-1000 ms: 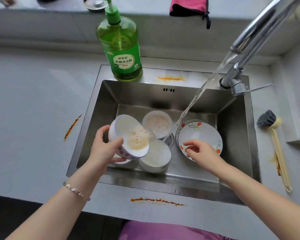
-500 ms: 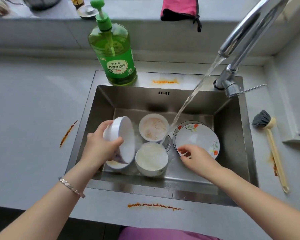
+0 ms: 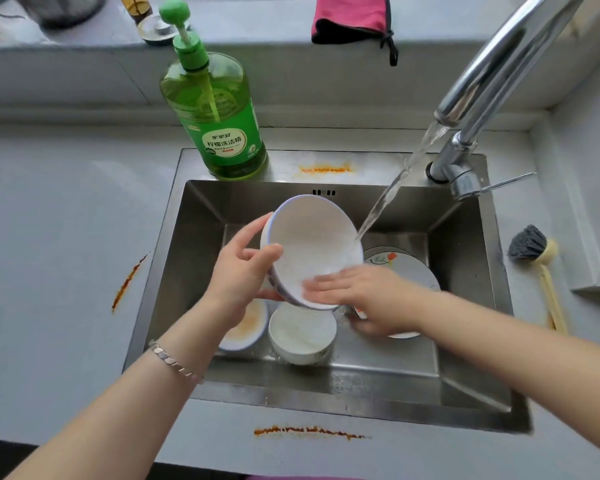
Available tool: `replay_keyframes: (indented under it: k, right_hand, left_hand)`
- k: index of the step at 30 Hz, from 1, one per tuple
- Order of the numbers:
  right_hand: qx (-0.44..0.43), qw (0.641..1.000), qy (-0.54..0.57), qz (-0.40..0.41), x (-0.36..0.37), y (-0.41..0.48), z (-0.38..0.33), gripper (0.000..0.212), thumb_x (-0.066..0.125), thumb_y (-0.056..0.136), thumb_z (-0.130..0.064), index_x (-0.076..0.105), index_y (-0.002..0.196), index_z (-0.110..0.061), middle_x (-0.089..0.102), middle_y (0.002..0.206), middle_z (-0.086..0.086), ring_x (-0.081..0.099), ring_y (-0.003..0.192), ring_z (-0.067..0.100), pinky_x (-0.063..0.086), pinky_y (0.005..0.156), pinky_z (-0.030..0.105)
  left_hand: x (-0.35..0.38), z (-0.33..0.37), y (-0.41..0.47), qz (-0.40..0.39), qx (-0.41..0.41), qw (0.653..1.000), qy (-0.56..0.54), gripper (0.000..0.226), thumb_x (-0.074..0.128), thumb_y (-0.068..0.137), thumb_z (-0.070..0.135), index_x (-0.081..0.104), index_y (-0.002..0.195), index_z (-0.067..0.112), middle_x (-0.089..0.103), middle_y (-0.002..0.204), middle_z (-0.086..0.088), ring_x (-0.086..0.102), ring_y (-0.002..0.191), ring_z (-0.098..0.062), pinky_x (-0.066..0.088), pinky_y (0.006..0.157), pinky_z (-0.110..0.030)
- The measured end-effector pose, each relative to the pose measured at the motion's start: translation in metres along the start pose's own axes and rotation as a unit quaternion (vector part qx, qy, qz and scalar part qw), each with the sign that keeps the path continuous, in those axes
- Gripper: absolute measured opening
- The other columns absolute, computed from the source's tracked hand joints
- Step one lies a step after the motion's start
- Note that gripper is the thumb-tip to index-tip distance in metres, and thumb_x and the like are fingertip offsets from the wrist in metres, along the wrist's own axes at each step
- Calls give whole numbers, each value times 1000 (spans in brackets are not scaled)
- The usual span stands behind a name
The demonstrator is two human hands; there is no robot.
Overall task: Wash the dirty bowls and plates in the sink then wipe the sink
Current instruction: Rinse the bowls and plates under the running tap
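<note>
White ceramic bowl with a blue rim (image 3: 312,247) is held tilted above the stainless steel sink (image 3: 201,220), its opening turned toward the camera. It is gripped by the left hand (image 3: 246,271), whose thumb is hooked over the near rim while the fingers are curled behind the outer wall. The right hand (image 3: 371,296) is laid with straight fingers against the lower inside of the bowl; it is blurred, and nothing is grasped by it. A stream of water (image 3: 392,192) from the chrome faucet (image 3: 492,71) is caught at the bowl's right edge.

On the sink floor, below the held bowl, a shallow white bowl smeared with orange residue (image 3: 246,327) is seen at the left. A second white bowl (image 3: 302,336) is just beside it in the middle. A white plate with a red flower print (image 3: 402,268) lies at the right, partly hidden by the right hand.

A green pump bottle of dish soap (image 3: 219,126) is stood on the back rim of the sink. A dish brush with a dark head and pale handle (image 3: 541,271) is laid on the grey table (image 3: 49,237) to the right. Orange streaks (image 3: 309,432) are seen on the table in front of the sink.
</note>
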State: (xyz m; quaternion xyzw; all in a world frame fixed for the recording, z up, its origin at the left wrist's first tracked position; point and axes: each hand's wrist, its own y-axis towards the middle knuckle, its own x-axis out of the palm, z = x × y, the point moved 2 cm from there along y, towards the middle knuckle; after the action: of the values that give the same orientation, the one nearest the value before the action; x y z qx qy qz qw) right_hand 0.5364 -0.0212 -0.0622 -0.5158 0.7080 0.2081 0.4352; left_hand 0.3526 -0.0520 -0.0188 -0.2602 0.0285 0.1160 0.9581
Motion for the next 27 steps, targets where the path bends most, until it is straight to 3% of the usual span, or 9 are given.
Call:
replay_keyframes:
  k: [3, 7, 9, 11, 13, 16, 19, 24, 27]
  right_hand:
    - [44, 989, -142, -12, -11, 5, 18, 76, 80, 50, -4, 61, 122, -16, 60, 128, 1, 57, 118, 16, 40, 100, 34]
    - [90, 995, 25, -38, 1, 16, -17, 80, 57, 83, -17, 13, 149, -22, 13, 157, -7, 18, 142, 8, 19, 108, 17]
    - [70, 995, 61, -45, 1, 8, -19, 76, 56, 85, -22, 14, 149, -25, 14, 155, -12, 19, 140, 4, 21, 107, 16]
    - [62, 995, 1, -80, -3, 0, -1, 71, 47, 87, -51, 25, 147, -22, 19, 155, -7, 19, 142, 7, 11, 112, 18]
    - [88, 987, -62, -122, -14, -2, 12, 91, 24, 79, -75, 22, 147, -16, 15, 156, 0, 11, 144, 11, -4, 110, 16]
    - [143, 983, 4, -118, -18, 16, 12, 70, 21, 96, -53, 8, 149, -10, 3, 158, 8, 0, 145, 16, -7, 114, 23]
    - [151, 977, 125, -86, -9, 32, -5, 61, 18, 99, -47, -1, 150, -21, -12, 157, 5, -10, 144, 12, -4, 118, 29]
    - [54, 984, 127, -115, -7, 13, -19, 55, 13, 98, -45, 16, 148, -22, 10, 155, -11, 5, 142, -1, 4, 115, 17]
    - [63, 991, -19, -117, -13, -3, 2, 85, -7, 80, -60, 38, 142, -21, 30, 151, -10, 16, 142, 6, 3, 112, 20]
  left_hand:
    - [4, 5, 4, -11, -11, 1000, 8, 44, 53, 88, 5, 53, 116, 39, 63, 88, -3, 64, 80, -20, 58, 52, -37]
    - [11, 1, 6, 23, -17, 999, -31, 44, 53, 88, 8, 54, 124, 33, 64, 86, 4, 67, 69, -12, 59, 58, -44]
    - [10, -1, 5, 18, -18, 999, -34, 43, 52, 88, 8, 55, 124, 32, 64, 86, 3, 68, 65, -10, 59, 56, -43]
    - [7, -4, 4, 14, -32, 999, -34, 42, 53, 88, 8, 56, 124, 31, 63, 93, 1, 67, 78, -17, 59, 55, -44]
    - [8, -9, 3, 8, -52, 998, -43, 41, 53, 88, 9, 57, 123, 31, 61, 105, -4, 63, 94, -28, 58, 53, -44]
    - [18, -16, -1, -8, -75, 995, -68, 40, 52, 87, 11, 59, 120, 33, 61, 117, -9, 62, 101, -34, 58, 55, -42]
    - [22, -15, 0, -17, -67, 994, -87, 41, 52, 87, 10, 58, 121, 32, 66, 111, -7, 67, 94, -28, 57, 56, -41]
    - [8, -10, 0, -9, -52, 996, -77, 40, 51, 89, 8, 57, 124, 28, 65, 100, 0, 68, 83, -21, 57, 51, -37]
    - [1, -10, 0, 21, -57, 997, -38, 37, 53, 89, 11, 56, 117, 34, 58, 107, 0, 60, 93, -26, 58, 51, -37]
